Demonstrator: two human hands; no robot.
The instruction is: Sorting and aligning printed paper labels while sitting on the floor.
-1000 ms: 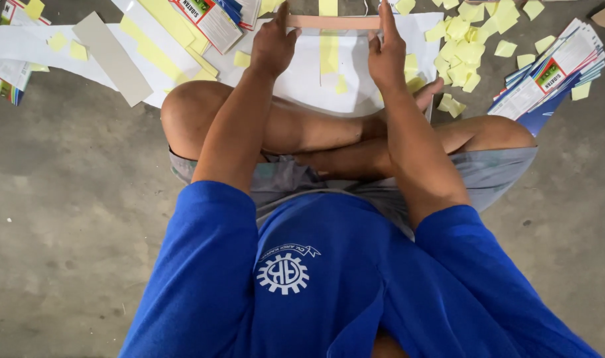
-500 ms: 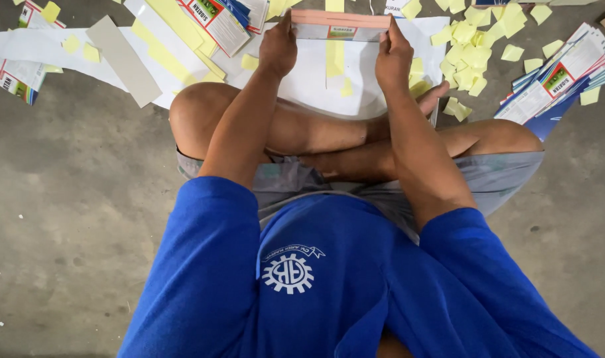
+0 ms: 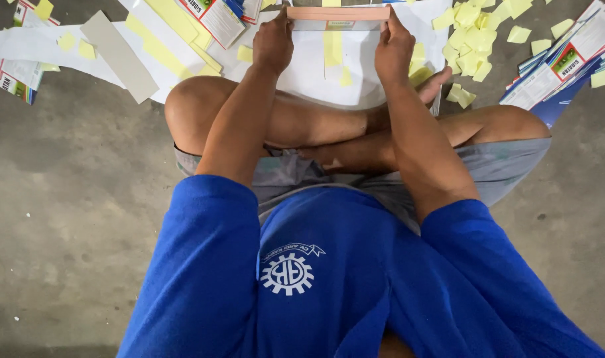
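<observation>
Just past the crossed legs, on the big white sheet (image 3: 315, 79) spread over the concrete floor (image 3: 63, 219), the left hand (image 3: 273, 44) and right hand (image 3: 394, 48) each pinch one end of a pinkish cardboard strip (image 3: 339, 12), fingers closed on it, holding it flat along the sheet's far edge. Lots of peeled yellow backing scraps (image 3: 471, 56) lie right of the sheet, so I'd guess plenty is done, but the stack of printed leaflets (image 3: 567, 63) further right looks untouched

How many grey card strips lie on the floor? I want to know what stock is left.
1: a grey card strip lies slanted on the white sheet left of the left hand. More may be hidden under papers.
</observation>
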